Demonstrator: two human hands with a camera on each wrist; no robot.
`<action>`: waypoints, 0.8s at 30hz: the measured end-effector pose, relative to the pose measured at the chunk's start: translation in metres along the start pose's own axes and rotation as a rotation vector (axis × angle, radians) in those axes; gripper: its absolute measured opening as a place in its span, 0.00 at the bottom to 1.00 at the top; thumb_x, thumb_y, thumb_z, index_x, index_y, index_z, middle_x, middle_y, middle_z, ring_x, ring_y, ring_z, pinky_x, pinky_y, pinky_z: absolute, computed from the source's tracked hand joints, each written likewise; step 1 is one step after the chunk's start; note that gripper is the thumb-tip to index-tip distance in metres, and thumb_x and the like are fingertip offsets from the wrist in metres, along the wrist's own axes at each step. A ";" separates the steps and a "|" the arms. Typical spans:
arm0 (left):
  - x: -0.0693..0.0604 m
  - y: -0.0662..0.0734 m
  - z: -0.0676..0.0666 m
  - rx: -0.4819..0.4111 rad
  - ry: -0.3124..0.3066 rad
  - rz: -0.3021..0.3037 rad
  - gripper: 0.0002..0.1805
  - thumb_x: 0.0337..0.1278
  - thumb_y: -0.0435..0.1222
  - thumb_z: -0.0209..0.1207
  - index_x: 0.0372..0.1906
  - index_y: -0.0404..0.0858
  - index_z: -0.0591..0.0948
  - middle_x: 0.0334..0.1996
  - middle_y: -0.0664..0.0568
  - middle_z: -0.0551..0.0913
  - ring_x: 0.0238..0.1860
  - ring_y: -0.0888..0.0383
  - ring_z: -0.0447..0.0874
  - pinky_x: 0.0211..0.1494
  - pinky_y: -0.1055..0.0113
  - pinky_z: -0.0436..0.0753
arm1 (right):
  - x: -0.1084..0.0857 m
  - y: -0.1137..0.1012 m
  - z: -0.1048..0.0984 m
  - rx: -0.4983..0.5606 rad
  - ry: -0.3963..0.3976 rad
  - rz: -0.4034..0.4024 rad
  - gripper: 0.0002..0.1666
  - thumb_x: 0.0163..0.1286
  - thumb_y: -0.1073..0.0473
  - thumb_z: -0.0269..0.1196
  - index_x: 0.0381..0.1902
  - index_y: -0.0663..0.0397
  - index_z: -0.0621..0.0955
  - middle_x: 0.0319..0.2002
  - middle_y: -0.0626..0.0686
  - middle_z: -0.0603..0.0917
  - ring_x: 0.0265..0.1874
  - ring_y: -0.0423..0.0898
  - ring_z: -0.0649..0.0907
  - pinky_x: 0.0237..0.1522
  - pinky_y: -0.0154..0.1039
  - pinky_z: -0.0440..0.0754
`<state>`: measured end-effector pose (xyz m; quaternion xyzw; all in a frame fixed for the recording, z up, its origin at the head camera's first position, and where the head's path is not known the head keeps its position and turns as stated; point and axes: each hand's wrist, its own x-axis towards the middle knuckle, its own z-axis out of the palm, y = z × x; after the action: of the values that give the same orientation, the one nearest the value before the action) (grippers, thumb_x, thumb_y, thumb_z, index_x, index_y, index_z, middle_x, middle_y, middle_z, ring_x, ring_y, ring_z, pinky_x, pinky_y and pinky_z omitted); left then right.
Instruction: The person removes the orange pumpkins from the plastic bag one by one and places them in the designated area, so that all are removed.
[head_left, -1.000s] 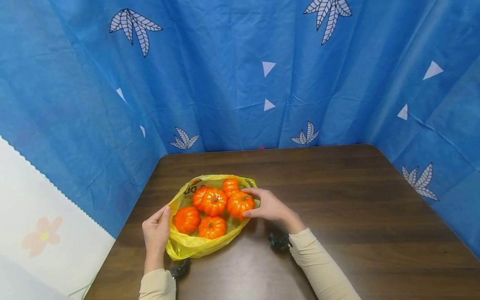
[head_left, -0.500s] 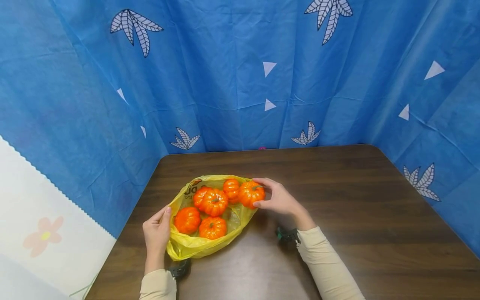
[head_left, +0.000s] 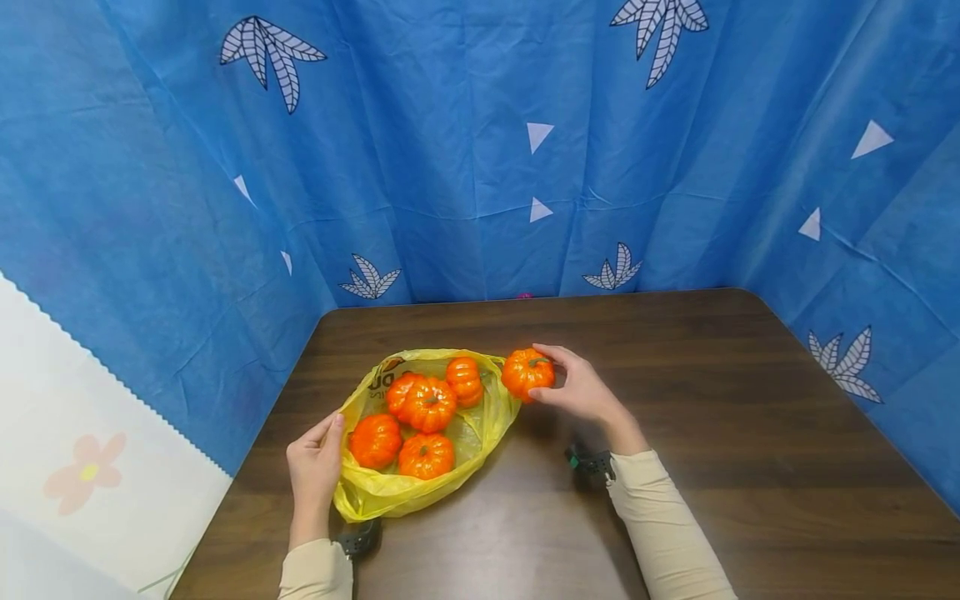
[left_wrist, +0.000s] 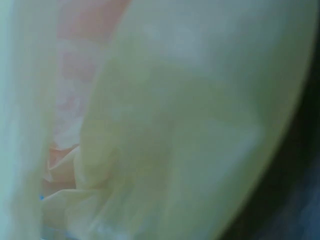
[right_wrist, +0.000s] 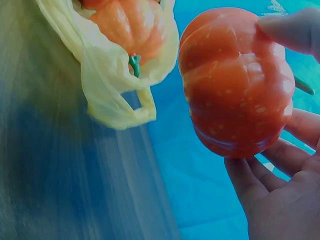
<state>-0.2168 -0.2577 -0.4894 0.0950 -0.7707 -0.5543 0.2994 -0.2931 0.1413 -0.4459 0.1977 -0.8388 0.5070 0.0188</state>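
A yellow plastic bag (head_left: 401, 497) lies open on the wooden table with several small orange pumpkins (head_left: 426, 456) inside. My left hand (head_left: 314, 467) pinches the bag's left rim between thumb and fingers. Just beyond the bag's right edge, my right hand (head_left: 581, 390) grips one orange pumpkin (head_left: 528, 375) by its sides. In the right wrist view that pumpkin (right_wrist: 235, 82) is held between the thumb and fingers, beside the bag (right_wrist: 102, 80). Blurred bag plastic (left_wrist: 165, 130) fills most of the left wrist view, where the left hand's fingers cannot be made out.
The brown wooden table (head_left: 705, 400) extends to the right of the bag and behind it. A blue curtain (head_left: 480, 167) hangs along the far edge and both sides. White cloth with a flower print (head_left: 90, 472) is at the left.
My right hand has moved right and slightly away with the pumpkin, out over the bag's right rim. The small pumpkin at the back of the bag has tilted. My left hand has stayed at the rim.
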 end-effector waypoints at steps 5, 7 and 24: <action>0.000 0.001 0.000 -0.002 -0.003 -0.009 0.16 0.67 0.37 0.62 0.49 0.28 0.86 0.32 0.87 0.80 0.38 0.85 0.80 0.42 0.88 0.79 | 0.000 0.002 -0.006 0.004 0.022 0.078 0.44 0.58 0.58 0.72 0.72 0.57 0.69 0.68 0.62 0.72 0.63 0.63 0.77 0.63 0.58 0.79; 0.000 0.001 0.000 0.000 -0.002 -0.014 0.16 0.67 0.38 0.62 0.49 0.28 0.86 0.32 0.88 0.80 0.37 0.86 0.80 0.41 0.88 0.79 | -0.001 0.003 -0.008 0.008 0.030 0.114 0.45 0.58 0.57 0.72 0.72 0.56 0.68 0.67 0.62 0.73 0.63 0.63 0.76 0.63 0.58 0.79; -0.001 0.000 -0.001 0.024 -0.007 -0.006 0.16 0.68 0.37 0.62 0.49 0.28 0.86 0.43 0.54 0.87 0.38 0.87 0.79 0.41 0.87 0.79 | 0.000 0.031 -0.022 -0.089 0.180 0.292 0.45 0.59 0.55 0.70 0.72 0.60 0.66 0.67 0.64 0.72 0.60 0.62 0.74 0.67 0.60 0.75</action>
<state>-0.2152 -0.2578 -0.4897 0.0988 -0.7781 -0.5462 0.2940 -0.3079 0.1725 -0.4615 0.0267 -0.8751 0.4824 0.0289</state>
